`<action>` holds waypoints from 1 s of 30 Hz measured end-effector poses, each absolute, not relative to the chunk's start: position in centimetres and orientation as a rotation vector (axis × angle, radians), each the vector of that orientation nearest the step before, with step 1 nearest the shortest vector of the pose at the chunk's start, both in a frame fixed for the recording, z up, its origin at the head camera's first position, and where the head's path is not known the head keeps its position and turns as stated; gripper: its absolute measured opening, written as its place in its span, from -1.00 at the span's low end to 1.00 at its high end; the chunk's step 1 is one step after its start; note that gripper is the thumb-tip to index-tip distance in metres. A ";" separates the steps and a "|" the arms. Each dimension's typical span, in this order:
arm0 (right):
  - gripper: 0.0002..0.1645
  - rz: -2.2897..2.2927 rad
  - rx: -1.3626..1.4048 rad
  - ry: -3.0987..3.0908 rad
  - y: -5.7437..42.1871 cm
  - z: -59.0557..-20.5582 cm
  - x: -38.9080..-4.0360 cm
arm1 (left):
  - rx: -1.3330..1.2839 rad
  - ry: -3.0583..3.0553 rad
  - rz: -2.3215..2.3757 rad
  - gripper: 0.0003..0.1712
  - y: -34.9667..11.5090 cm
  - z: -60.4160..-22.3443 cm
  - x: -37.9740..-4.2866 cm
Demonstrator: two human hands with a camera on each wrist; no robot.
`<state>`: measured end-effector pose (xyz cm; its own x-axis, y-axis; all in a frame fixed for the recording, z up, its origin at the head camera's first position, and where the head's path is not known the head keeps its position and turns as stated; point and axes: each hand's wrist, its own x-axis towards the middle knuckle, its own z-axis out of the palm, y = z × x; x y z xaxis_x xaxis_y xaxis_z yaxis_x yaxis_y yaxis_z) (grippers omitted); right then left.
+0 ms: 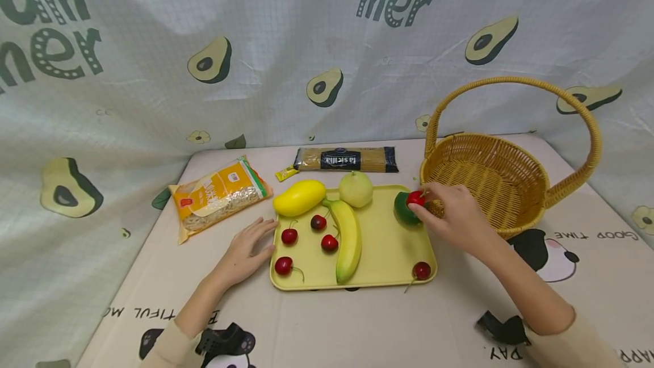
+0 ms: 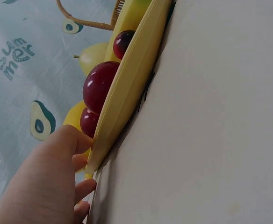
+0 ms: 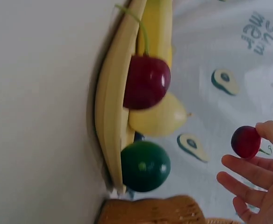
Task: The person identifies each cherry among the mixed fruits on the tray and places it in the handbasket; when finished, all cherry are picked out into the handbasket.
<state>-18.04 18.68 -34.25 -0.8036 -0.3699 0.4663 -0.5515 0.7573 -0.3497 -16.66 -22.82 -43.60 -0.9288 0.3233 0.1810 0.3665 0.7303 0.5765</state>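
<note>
My right hand (image 1: 457, 217) pinches a red cherry (image 3: 245, 141) between thumb and fingertips, above the right side of the yellow tray (image 1: 385, 249). Behind that cherry in the head view sits a round green fruit (image 1: 403, 209), partly covered. My left hand (image 1: 246, 254) lies at the tray's left edge, its thumb and fingers against the rim. On the tray are a banana (image 1: 349, 243), a yellow mango (image 1: 298, 197), a pale round pear (image 1: 356, 189) and several cherries (image 1: 289, 236). One more cherry (image 1: 421, 271) sits in the tray's front right corner, stem over the rim.
A wicker basket (image 1: 521, 217) with a tall handle stands right of the tray, close to my right hand. Behind the tray lie a pack of spaghetti (image 1: 368, 159) and a small yellow packet (image 1: 286, 173). An orange bag of oats (image 1: 219, 195) lies at left.
</note>
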 end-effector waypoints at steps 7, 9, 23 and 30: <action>-0.64 0.693 0.584 -2.605 21.0 -34.3 -20.1 | -0.565 -2.860 -0.972 -0.45 -22.8 -43.6 -16.7; -0.62 0.694 0.561 -2.622 21.6 -34.4 -20.7 | -0.564 -2.860 -0.975 -0.45 -22.8 -43.5 -16.6; -0.53 0.610 0.470 -2.819 24.1 -35.6 -24.0 | -0.553 -2.860 -0.969 -0.45 -22.9 -43.7 -16.7; -0.61 0.592 0.481 -2.925 24.4 -36.4 -25.1 | -0.549 -2.870 -0.959 -0.45 -22.8 -43.7 -16.7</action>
